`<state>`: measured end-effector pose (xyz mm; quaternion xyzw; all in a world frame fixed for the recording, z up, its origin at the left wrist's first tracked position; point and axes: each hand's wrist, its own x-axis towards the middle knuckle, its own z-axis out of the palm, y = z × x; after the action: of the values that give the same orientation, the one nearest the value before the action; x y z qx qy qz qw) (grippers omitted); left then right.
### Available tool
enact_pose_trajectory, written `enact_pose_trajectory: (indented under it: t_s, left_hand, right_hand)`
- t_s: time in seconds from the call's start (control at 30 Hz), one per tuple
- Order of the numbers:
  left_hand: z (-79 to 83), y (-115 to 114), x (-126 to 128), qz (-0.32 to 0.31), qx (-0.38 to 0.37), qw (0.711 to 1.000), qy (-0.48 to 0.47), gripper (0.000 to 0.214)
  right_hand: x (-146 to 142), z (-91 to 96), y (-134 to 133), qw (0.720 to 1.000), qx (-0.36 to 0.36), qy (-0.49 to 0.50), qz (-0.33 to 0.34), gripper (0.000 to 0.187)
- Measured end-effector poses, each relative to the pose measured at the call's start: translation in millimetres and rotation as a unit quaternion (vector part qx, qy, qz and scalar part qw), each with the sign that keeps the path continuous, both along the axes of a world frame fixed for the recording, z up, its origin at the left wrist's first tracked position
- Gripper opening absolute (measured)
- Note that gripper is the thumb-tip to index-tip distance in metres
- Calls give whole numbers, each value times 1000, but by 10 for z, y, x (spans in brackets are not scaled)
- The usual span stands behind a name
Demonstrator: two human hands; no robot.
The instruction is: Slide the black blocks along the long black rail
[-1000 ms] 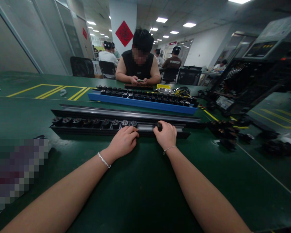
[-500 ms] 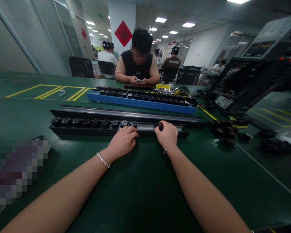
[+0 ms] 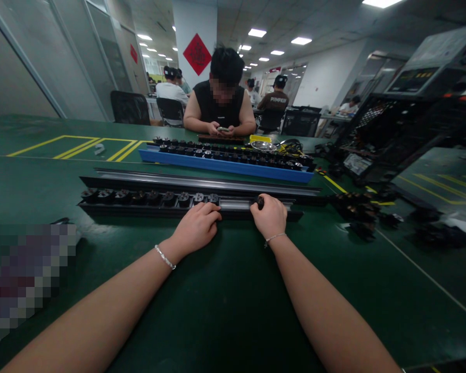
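A long black channel rail (image 3: 155,212) lies across the table in front of me, with several small black socket-like modules (image 3: 153,196) in a row in its left part. My left hand (image 3: 197,226) is closed on the rail's near edge, fingertips beside the last module (image 3: 213,198) of the row. To the right, past a bare grey stretch of the channel, my right hand (image 3: 271,214) pinches a similar black module (image 3: 260,202) at the rail. Its fingers hide part of that module, so I cannot tell whether it sits fully inside the channel.
Behind lies another black rail (image 3: 202,182), then a blue rail (image 3: 225,168) with black modules. Loose black parts (image 3: 353,207) are heaped at right, near a dark machine casing (image 3: 380,134). A person (image 3: 221,98) opposite holds a phone (image 3: 222,129). A blurred-out object (image 3: 27,280) lies at left.
My right hand has shifted slightly to the right along the rail, with the black module still in its fingers. My left hand and the rail stay in place.
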<state>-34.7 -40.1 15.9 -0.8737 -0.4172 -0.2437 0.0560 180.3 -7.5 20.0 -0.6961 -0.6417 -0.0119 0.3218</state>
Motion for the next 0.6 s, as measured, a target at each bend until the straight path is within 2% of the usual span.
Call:
enact_pose_trajectory:
  t_s: [0.6]
  left_hand:
    - [16,-7,-2,-2,1,1000,-4,21]
  right_hand:
    - [68,22,10,1000,-10,-7,-14,31]
